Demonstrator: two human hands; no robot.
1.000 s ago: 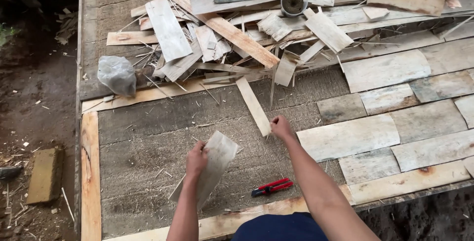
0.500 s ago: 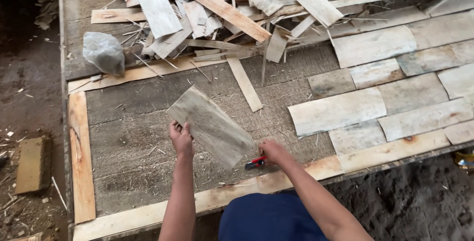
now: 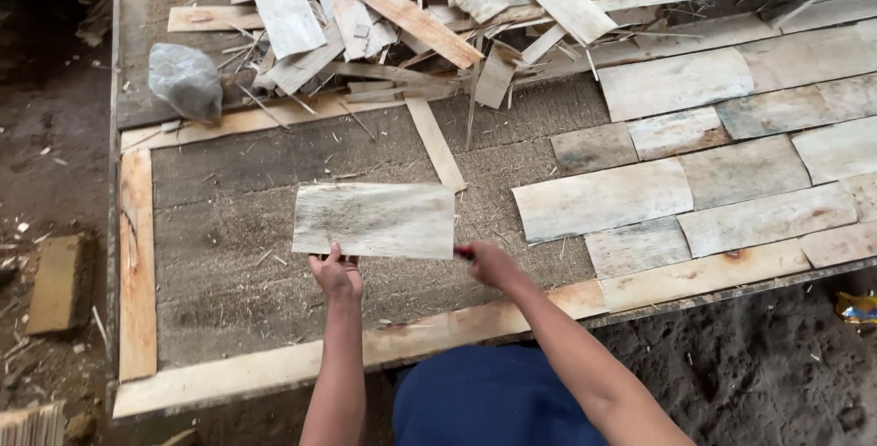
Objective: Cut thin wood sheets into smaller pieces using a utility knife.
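- Left hand (image 3: 336, 274) grips the near edge of the veneer sheet (image 3: 375, 219), fingers closed on it. Right hand (image 3: 491, 263) is closed round a red-handled tool (image 3: 464, 251) at the sheet's right near corner; little of the tool shows.
- Sheet now lies flat and lengthwise on the desk (image 3: 228, 300), in the bare stretch left of the laid pieces (image 3: 731, 172). Half a second ago it was held up at a tilt; a second ago it hung on edge from the left hand alone.
- Judgement: the sheet looks set down for placing or trimming, in line with the laid rows.
- Right hand was out by the loose strip (image 3: 436, 144) a second ago, with the tool lying on the desk; it has since come back and picked it up.
- Scrap pile (image 3: 393, 16) and grey bag (image 3: 186, 80) unchanged.
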